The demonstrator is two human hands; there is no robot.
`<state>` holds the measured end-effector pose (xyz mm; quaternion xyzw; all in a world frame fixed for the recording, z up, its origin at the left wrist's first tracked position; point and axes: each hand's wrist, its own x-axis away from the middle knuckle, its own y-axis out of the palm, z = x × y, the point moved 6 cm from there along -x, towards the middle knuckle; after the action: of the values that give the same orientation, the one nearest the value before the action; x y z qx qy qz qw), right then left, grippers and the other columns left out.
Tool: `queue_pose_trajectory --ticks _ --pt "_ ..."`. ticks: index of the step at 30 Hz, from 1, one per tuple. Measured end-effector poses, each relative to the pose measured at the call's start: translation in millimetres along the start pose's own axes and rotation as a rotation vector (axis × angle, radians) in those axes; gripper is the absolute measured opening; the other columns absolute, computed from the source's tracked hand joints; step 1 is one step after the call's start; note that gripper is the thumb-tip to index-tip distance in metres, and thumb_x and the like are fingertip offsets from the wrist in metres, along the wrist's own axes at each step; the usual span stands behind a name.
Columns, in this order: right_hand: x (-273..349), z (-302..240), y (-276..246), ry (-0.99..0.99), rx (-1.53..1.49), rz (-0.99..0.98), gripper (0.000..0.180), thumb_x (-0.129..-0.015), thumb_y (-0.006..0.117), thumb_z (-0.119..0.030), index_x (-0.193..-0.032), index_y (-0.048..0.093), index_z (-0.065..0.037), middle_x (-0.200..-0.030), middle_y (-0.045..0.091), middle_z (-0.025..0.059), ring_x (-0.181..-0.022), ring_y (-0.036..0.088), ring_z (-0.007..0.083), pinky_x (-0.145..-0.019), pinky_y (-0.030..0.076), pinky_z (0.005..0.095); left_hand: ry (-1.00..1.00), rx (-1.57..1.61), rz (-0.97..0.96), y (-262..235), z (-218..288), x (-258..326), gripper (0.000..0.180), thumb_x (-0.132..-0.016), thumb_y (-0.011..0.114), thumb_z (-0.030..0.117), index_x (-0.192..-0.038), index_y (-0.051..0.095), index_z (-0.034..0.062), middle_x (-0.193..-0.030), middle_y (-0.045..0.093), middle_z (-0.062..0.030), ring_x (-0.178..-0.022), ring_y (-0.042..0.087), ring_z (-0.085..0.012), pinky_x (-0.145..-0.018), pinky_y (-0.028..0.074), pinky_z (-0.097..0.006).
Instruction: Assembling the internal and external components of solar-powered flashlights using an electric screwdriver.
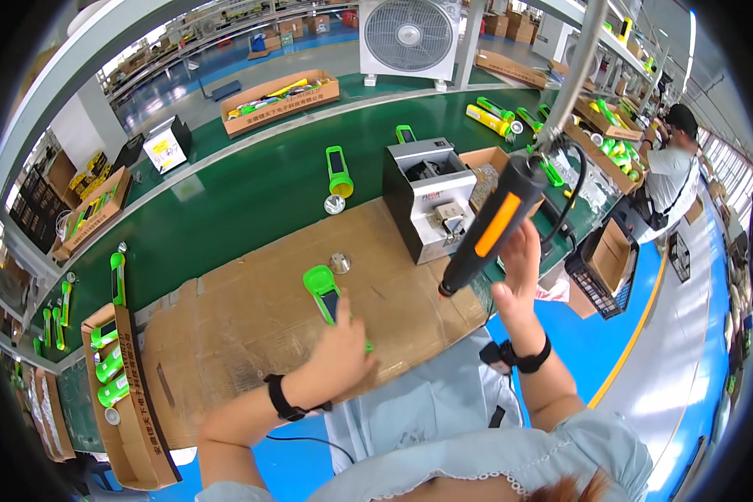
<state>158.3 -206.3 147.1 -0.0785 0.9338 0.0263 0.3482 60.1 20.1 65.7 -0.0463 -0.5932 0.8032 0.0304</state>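
My left hand grips the handle end of a green flashlight body that lies on a brown cardboard sheet. A small silver reflector cup rests on the cardboard just beyond the flashlight's head. My right hand is raised and touches a black electric screwdriver with an orange stripe, hanging tilted from a cable; its tip points down-left, above the cardboard and apart from the flashlight.
A grey metal machine stands behind the cardboard on the green conveyor belt. A finished green flashlight lies further back. Cardboard boxes of green parts stand at my left. Another person works at the far right.
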Motion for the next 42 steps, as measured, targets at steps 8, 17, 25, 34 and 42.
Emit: queue_pose_trajectory --ticks 8,17,25,34,42 --pt "-49 15 23 0.180 -0.202 -0.064 0.062 -0.073 0.074 -0.010 -0.123 0.038 -0.002 -0.109 0.055 0.0121 -0.092 0.060 0.0182 -0.079 0.049 0.0317 0.364 -0.027 0.060 29 54 10 0.051 -0.068 0.074 0.019 -0.112 0.054 0.0044 -0.115 0.048 -0.0202 -0.087 0.058 -0.0323 -0.071 0.049 -0.038" --pt "-55 37 16 0.160 -0.286 -0.015 0.043 -0.075 0.072 -0.021 -0.103 0.048 0.001 -0.072 0.059 0.0086 -0.060 0.059 0.0159 -0.058 0.049 0.0287 0.415 0.045 0.170 12 23 -6 0.052 -0.062 0.075 0.033 -0.100 0.056 0.0038 -0.096 0.054 -0.0129 -0.091 0.052 -0.0299 -0.080 0.038 -0.040" --pt "-103 22 -13 -0.100 -0.106 0.297 0.028 -0.077 0.072 -0.014 -0.087 0.050 0.000 -0.067 0.059 0.0052 -0.056 0.059 0.0121 -0.054 0.049 0.0255 0.380 0.004 0.072 16 15 -1 0.042 -0.068 0.071 0.020 -0.101 0.055 0.0008 -0.090 0.056 -0.0133 -0.086 0.054 -0.0321 -0.076 0.043 -0.041" --pt "-118 50 4 0.031 -0.099 0.181 0.030 -0.074 0.073 -0.013 -0.087 0.050 0.000 -0.066 0.058 0.0054 -0.052 0.057 0.0115 -0.051 0.048 0.0257 0.318 0.107 0.198 14 17 -2 0.041 -0.069 0.074 0.023 -0.102 0.058 0.0039 -0.090 0.054 -0.0126 -0.082 0.055 -0.0318 -0.070 0.046 -0.041" --pt "-63 20 14 0.106 -0.374 0.032 0.029 -0.080 0.065 -0.013 -0.097 0.048 0.003 -0.066 0.056 0.0080 -0.055 0.058 0.0159 -0.051 0.048 0.0285 0.320 0.178 0.275 18 11 -8 0.040 -0.069 0.073 0.021 -0.102 0.057 0.0028 -0.090 0.052 -0.0144 -0.084 0.054 -0.0327 -0.071 0.045 -0.041"
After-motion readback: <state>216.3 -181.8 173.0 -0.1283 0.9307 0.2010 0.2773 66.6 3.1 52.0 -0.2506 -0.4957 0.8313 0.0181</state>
